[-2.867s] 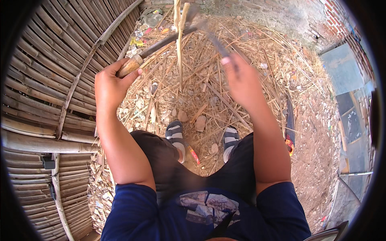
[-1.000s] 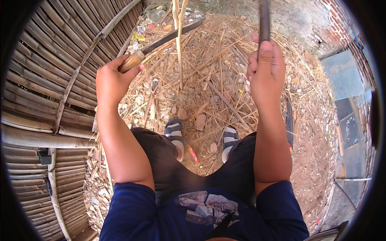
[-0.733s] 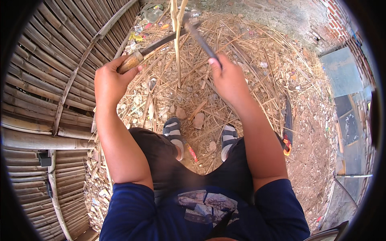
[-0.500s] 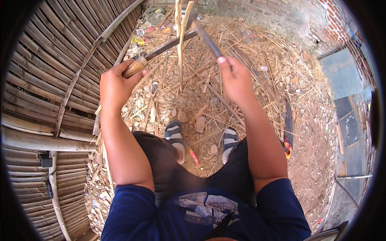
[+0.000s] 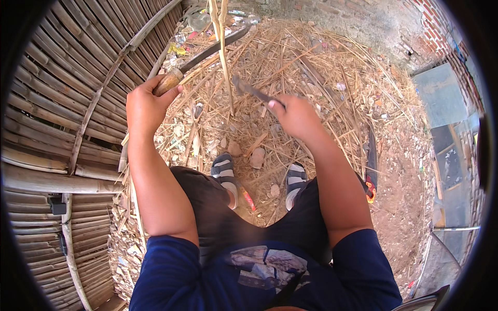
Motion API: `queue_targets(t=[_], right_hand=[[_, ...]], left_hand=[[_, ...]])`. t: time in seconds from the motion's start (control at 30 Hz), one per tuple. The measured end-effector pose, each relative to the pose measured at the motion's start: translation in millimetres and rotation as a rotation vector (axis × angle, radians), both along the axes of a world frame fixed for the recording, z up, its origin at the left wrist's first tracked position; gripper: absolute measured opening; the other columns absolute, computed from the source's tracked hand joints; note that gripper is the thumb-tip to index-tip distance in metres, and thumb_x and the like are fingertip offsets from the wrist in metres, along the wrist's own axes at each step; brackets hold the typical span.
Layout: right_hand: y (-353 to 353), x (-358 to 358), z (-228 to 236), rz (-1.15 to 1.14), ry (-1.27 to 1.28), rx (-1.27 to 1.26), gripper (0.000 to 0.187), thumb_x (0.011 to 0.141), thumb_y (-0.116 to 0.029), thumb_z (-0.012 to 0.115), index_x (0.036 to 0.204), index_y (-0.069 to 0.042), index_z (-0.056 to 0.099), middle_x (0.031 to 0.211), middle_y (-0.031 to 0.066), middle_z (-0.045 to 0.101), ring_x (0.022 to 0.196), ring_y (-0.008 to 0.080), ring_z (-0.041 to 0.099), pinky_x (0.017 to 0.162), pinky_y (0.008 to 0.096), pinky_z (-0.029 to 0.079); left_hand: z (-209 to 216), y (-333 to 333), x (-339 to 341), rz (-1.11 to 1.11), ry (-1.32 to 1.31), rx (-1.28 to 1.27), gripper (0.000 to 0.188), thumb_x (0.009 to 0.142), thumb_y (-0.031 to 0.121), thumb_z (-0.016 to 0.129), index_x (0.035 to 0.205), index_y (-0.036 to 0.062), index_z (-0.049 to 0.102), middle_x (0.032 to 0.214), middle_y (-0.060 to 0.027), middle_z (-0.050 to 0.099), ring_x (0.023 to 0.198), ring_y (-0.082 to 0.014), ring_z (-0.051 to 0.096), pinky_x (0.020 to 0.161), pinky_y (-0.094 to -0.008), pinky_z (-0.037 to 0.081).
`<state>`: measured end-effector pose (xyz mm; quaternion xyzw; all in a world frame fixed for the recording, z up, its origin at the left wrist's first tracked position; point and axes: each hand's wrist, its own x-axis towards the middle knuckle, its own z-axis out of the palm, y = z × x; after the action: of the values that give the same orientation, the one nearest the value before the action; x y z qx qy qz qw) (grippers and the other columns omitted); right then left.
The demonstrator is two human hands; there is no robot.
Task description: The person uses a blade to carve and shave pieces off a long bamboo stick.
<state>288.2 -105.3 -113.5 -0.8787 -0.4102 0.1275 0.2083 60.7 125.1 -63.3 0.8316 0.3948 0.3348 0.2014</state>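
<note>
Pale split stick [image 5: 226,72], roughly upright, top cut off by the upper edge; its two strands part near the top. Machete [image 5: 203,55] crosses it at the split, one strand in front of the blade. Left of the stick, left hand [image 5: 144,108] closed round the machete's wooden handle [image 5: 169,82]. Right of the stick, right hand [image 5: 296,115] closed on a dark hammer-like tool [image 5: 255,92], its head just beside the stick, below the blade. Straw litter [image 5: 290,57] around the stick; bamboo wall [image 5: 57,109] to its left.

Tool head [image 5: 238,83] — blurry, perhaps a hammer's
</note>
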Motion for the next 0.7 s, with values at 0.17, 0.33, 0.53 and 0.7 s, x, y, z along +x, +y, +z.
queue_targets(t=[0.17, 0.33, 0.53, 0.7], right_hand=[[-9.6, -3.8, 26.0, -0.027, 0.031, 0.164, 0.045, 0.103, -0.048, 0.053, 0.120, -0.010, 0.069, 0.085, 0.0131, 0.071, 0.082, 0.0336, 0.070, 0.076, 0.0493, 0.053], [-22.0, -5.1, 76.5, -0.115, 0.069, 0.708, 0.044, 0.105, -0.044, 0.054, 0.125, -0.008, 0.067, 0.077, 0.0087, 0.065, 0.071, 0.0293, 0.066, 0.069, 0.0419, 0.052], [-1.3, -7.9, 32.2, -0.054, -0.017, 0.678, 0.043, 0.106, -0.038, 0.054, 0.126, -0.002, 0.065, 0.070, 0.0097, 0.062, 0.061, 0.0222, 0.062, 0.058, 0.0367, 0.048], [5.4, -15.4, 41.0, -0.082, 0.027, 0.483, 0.043, 0.106, -0.038, 0.054, 0.125, -0.001, 0.065, 0.067, 0.0108, 0.061, 0.057, 0.0181, 0.059, 0.055, 0.0362, 0.045]], left_hand=[[-2.8, 3.4, -4.6, -0.048, -0.029, -0.002, 0.049, 0.076, 0.035, 0.090, 0.112, 0.0046, 0.077, 0.088, -0.0178, 0.076, 0.078, -0.0260, 0.075, 0.075, -0.0344, 0.057], [-8.4, 7.8, -9.2, -0.050, -0.030, -0.036, 0.050, 0.074, 0.034, 0.091, 0.112, 0.0047, 0.077, 0.088, -0.0172, 0.077, 0.079, -0.0245, 0.076, 0.075, -0.0336, 0.057], [-12.8, 6.9, -3.6, -0.097, -0.057, -0.065, 0.051, 0.075, 0.033, 0.091, 0.114, 0.0038, 0.076, 0.087, -0.0165, 0.077, 0.077, -0.0226, 0.075, 0.074, -0.0324, 0.057], [-6.1, 5.1, -4.7, -0.046, -0.032, -0.084, 0.051, 0.075, 0.032, 0.091, 0.114, 0.0035, 0.076, 0.088, -0.0166, 0.077, 0.078, -0.0226, 0.075, 0.075, -0.0329, 0.057]])
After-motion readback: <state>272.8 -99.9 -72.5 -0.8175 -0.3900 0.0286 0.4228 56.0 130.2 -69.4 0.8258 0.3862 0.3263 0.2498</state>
